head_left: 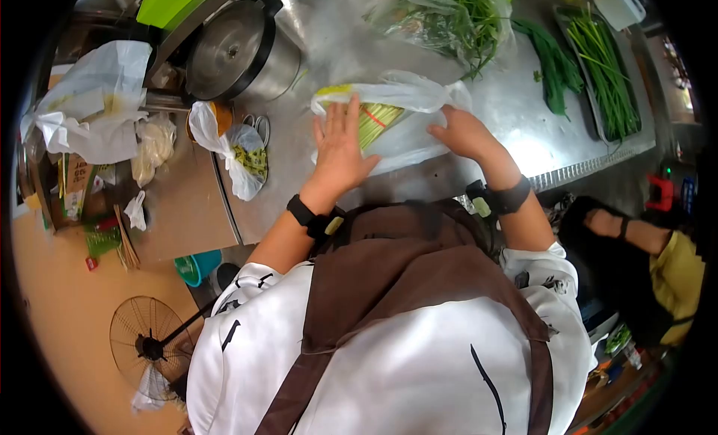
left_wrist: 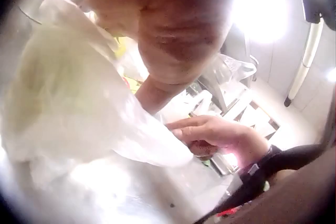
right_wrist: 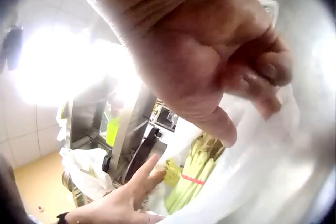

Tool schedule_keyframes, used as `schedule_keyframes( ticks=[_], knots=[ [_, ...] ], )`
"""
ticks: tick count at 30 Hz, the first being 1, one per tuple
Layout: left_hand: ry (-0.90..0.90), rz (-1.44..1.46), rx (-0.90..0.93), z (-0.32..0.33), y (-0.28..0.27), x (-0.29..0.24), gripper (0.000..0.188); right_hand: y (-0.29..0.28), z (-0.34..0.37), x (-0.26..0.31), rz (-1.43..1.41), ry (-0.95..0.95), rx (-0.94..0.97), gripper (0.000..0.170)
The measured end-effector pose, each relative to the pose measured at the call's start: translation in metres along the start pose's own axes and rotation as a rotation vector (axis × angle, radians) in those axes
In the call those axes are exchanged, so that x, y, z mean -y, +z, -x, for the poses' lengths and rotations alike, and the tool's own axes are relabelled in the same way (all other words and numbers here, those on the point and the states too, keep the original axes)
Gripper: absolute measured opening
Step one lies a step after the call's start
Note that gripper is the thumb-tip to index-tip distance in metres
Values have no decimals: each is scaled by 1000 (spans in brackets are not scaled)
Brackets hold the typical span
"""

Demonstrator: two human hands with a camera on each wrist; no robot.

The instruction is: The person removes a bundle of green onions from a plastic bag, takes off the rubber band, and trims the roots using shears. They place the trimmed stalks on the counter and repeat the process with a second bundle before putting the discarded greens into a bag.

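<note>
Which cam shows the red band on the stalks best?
Right wrist: the red band shows largest there, crossing the pale stalks. Head shows it too, but smaller, beside the left hand. In left wrist, the plastic bag and left hand cover most of the stalks; band can't be made out for sure.

The head camera looks down from up high, over the brown apron (head_left: 404, 255), and sees the most of the surface (head_left: 516, 113). The left wrist camera sits very close to the left grip (left_wrist: 163, 29), the right one to the right grip (right_wrist: 210, 66). Each also sees the other grip, farther off. All three views share the white bag (head_left: 411, 95).
</note>
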State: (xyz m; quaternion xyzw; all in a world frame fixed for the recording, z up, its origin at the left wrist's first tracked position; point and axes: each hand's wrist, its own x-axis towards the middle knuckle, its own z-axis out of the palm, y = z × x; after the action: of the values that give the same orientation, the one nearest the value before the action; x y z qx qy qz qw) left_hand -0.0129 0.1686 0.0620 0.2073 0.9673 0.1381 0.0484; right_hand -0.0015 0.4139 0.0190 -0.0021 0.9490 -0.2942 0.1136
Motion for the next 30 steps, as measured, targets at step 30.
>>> schedule_keyframes(
  ticks=[30],
  knots=[
    [-381,742,133,-37,34,50,62,23,-13,19,135,-248,-71,70]
  ],
)
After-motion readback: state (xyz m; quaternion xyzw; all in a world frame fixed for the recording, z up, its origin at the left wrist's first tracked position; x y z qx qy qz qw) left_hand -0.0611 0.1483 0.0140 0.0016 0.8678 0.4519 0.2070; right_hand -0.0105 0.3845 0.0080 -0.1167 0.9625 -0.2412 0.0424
